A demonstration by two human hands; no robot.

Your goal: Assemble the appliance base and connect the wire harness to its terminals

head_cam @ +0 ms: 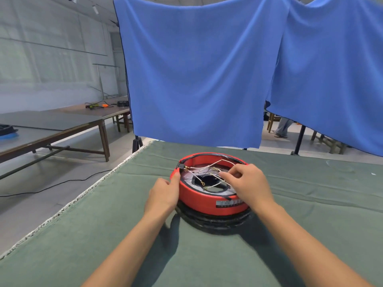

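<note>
A round red appliance base [205, 198] sits upside down on a black ring [215, 221] on the green cloth. White wires of the harness [204, 167] with small ring terminals cross its open inside, running from a black connector [180, 166] on the left rim. My left hand [165, 192] grips the base's left wall, thumb on the rim near the connector. My right hand [246, 184] reaches over the right rim and pinches one of the white wires between thumb and fingers.
The green-covered table [124, 235] has a frayed white left edge. A blue curtain [196, 69] hangs just behind it. Long wooden tables [62, 123] with tools stand to the left, and a black cable lies on the floor.
</note>
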